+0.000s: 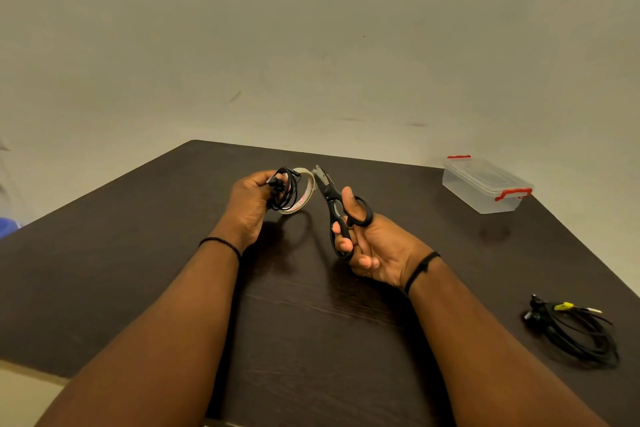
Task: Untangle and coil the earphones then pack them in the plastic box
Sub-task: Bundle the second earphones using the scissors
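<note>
My left hand (251, 201) holds a coil of black earphones (285, 191) together with a roll of clear tape (306, 196), both raised above the dark table (311, 322). My right hand (374, 246) grips black scissors (334, 208) by the handles, blades pointing up at the edge of the tape roll. A second bundle of black earphones (575, 329) with a yellow tag lies on the table at the right. The clear plastic box (485, 185) with red latches stands closed at the far right corner.
A plain wall rises behind the table. The table's far edge runs just beyond my hands, and its right edge passes close to the box and the second earphone bundle. Something blue (8, 225) shows at the left edge.
</note>
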